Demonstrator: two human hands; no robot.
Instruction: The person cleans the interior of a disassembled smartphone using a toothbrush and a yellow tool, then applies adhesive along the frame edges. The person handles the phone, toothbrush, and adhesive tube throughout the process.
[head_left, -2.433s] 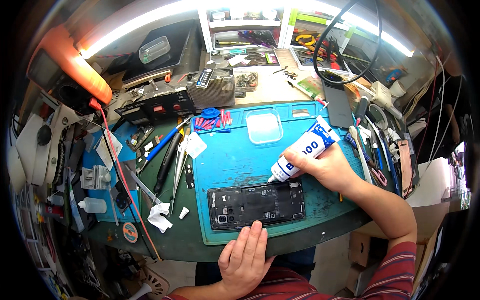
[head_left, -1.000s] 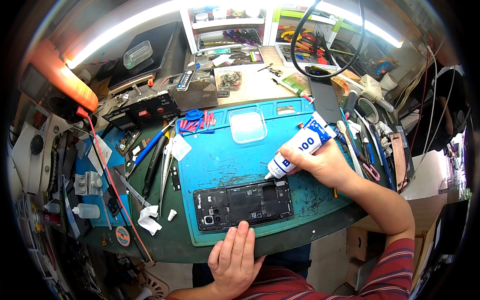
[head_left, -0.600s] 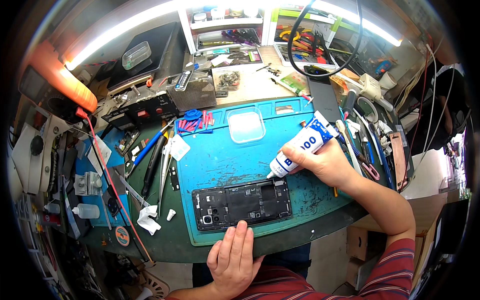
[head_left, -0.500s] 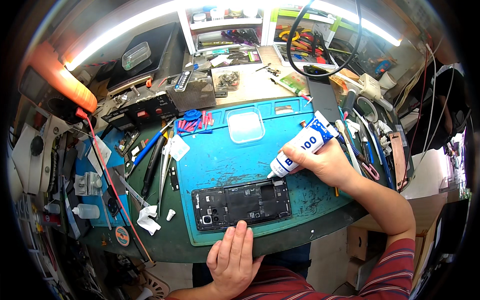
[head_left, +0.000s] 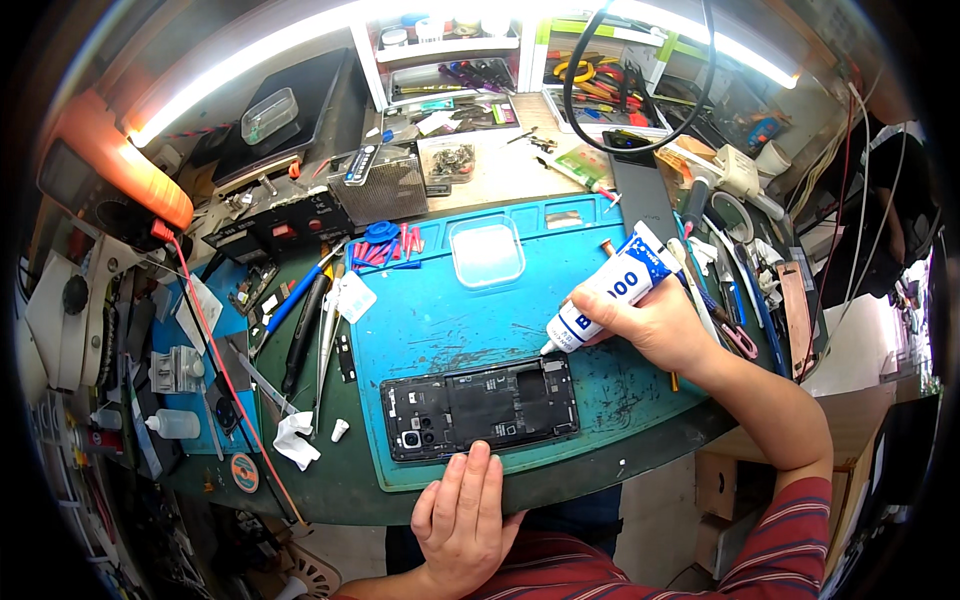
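A black smartphone with its back cover off lies lengthwise on the blue work mat, its camera block at the left end. My left hand rests at the phone's near edge, fingers straight and fingertips touching it. My right hand grips a white and blue glue tube, tilted nozzle down. The nozzle tip is at the phone's far edge, close to its right corner; whether it touches cannot be made out. On the green bench left of the mat lies a small white cap.
A clear plastic lid lies farther back on the mat, beside pink and blue dispensing tips. Left of the mat are tweezers, a black pen-shaped tool and crumpled tissue. Several tools crowd the right side. A black cable loop hangs above.
My right hand has shifted the tube slightly right along the phone's far edge. My left hand stays at the near edge. The whole view has slid a little.
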